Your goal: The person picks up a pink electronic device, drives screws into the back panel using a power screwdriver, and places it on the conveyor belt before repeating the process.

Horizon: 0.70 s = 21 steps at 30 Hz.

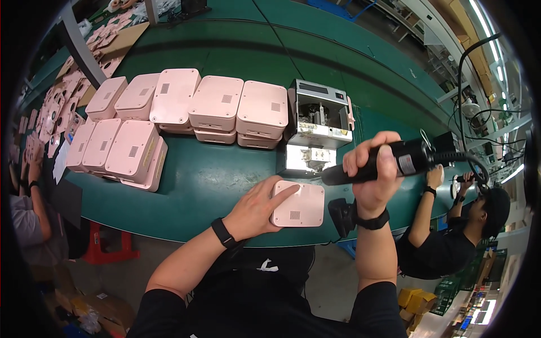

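Two grips are at work before us. Our left grip point(256, 205) is closed around the near-left side of a pink box point(304, 211), its thumb stretched across the top. The box lies on the green table point(214, 188), just to the right of that grip and below and to the left of our right grip point(375, 172). Its upper face shows a small patch of slots and rounded corners.

Our right grip is clamped on a black hand tool point(414, 158), raised above the table. The tool's dark nose reaches left of the grip, toward the far right corner of the pink box; we cannot tell how close it comes. A black cable point(469, 159) runs off to the right of this grip. We wear a black band on each wrist, just behind each grip, and a dark block point(342, 218) sits beside the right one.

Beyond the left grip and to its right stands a grey-and-black machine point(320, 89), its lower front part close to the tool's nose. Stacked pink boxes point(214, 104) fill the table beyond the left grip and to its left, slotted faces up. Farther left lie loose pink parts point(62, 107). A co-worker in a dark cap point(439, 248) sits well right of our right grip, and another person's arm point(37, 197) shows far left of our left one.
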Each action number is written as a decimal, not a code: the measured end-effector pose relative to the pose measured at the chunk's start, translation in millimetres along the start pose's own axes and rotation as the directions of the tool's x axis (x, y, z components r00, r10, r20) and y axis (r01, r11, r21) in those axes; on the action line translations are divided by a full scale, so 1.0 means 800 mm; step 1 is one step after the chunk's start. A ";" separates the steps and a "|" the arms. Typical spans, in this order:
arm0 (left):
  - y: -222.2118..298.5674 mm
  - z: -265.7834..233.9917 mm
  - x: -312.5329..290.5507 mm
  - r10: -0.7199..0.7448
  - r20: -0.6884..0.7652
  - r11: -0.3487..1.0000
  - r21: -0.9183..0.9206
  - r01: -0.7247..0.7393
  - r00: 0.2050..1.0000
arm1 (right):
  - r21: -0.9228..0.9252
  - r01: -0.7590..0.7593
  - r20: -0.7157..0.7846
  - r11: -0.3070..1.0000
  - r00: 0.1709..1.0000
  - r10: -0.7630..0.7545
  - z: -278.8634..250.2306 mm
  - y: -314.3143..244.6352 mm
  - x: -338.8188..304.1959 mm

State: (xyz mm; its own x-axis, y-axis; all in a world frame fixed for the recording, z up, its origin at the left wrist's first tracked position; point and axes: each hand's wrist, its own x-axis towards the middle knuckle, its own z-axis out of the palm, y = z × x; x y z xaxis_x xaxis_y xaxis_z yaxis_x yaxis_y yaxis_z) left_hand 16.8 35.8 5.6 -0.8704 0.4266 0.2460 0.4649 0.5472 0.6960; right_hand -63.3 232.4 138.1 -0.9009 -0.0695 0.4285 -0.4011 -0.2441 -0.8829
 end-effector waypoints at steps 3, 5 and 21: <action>-0.001 -0.002 0.003 -0.013 0.009 1.000 -0.011 0.013 1.000 | 0.041 -0.011 0.032 0.999 0.999 0.010 0.001 -0.001 -0.015; -0.001 -0.002 0.003 -0.014 0.021 1.000 -0.017 0.014 1.000 | 0.050 -0.008 0.031 0.999 1.000 0.007 0.003 -0.001 -0.019; 0.001 -0.002 0.003 -0.021 0.007 0.999 -0.028 0.022 1.000 | 0.086 -0.071 0.074 0.994 0.995 0.065 -0.002 0.024 -0.025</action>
State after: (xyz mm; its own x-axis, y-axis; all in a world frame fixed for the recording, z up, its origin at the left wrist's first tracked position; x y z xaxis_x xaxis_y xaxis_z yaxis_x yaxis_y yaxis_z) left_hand 14.5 36.2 7.8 -0.8789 0.4201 0.2261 0.4413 0.5357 0.7200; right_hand -53.4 231.0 112.4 -0.9102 -0.1570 0.3834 -0.3201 -0.3210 -0.8914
